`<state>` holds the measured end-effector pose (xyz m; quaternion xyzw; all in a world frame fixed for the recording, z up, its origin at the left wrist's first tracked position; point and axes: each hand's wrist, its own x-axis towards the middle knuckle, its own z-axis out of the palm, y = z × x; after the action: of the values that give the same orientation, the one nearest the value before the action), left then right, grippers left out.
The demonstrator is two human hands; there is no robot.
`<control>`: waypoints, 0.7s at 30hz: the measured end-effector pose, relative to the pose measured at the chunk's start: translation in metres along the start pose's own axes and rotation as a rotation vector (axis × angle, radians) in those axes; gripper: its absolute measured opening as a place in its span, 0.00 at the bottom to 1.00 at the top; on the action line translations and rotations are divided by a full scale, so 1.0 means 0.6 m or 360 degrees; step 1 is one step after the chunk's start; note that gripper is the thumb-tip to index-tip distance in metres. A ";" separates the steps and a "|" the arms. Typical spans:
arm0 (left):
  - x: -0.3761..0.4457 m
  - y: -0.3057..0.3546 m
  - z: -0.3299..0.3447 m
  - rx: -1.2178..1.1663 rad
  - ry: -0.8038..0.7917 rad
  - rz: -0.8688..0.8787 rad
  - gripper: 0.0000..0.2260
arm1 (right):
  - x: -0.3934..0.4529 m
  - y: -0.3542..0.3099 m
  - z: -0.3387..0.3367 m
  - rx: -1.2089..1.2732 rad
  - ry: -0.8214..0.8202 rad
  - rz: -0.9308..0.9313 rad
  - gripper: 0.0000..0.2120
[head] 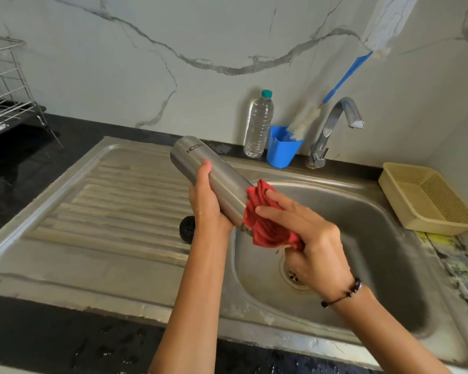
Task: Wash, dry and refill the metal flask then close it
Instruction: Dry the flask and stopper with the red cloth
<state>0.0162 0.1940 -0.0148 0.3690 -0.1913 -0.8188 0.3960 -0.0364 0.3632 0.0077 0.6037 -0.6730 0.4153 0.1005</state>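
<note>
The left hand (206, 201) holds the cylindrical brushed-steel flask (211, 177) around its middle, base tilted toward 11 o'clock, above the steel sink (389, 255). At 4 o'clock of that grip, the right hand (305, 233) clutches a crumpled red cloth (265, 225) over the flask's mouth end.

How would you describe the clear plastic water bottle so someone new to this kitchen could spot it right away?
Start at the steel sink and look to the back ledge, left of the tap. The plastic bottle stands upright against the marble wall, beside a blue cup. It alone is see-through with a teal cap.
</note>
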 end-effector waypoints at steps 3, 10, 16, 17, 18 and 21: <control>-0.003 -0.004 -0.003 -0.0091 -0.0014 -0.0007 0.41 | 0.005 0.000 0.004 0.0253 0.0064 0.0304 0.29; -0.006 -0.013 -0.005 -0.0219 -0.0196 -0.0003 0.30 | 0.018 0.001 -0.014 0.0651 0.0046 0.0931 0.24; 0.002 -0.009 -0.015 -0.0145 -0.0224 -0.0147 0.39 | 0.035 -0.015 -0.030 0.0414 0.0189 0.0376 0.27; 0.006 -0.010 -0.017 -0.0151 -0.0235 -0.0161 0.43 | 0.032 -0.017 -0.027 0.0288 0.0102 0.0181 0.27; 0.006 -0.010 -0.017 -0.0164 -0.0260 -0.0192 0.44 | 0.030 -0.018 -0.020 0.0146 -0.0018 0.0017 0.27; 0.007 -0.015 -0.014 -0.0070 -0.0246 -0.0221 0.45 | 0.013 -0.009 0.009 -0.0248 -0.0257 -0.0277 0.25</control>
<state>0.0164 0.1957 -0.0277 0.3084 -0.1771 -0.8743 0.3303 -0.0315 0.3545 0.0118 0.6816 -0.6543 0.3015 0.1282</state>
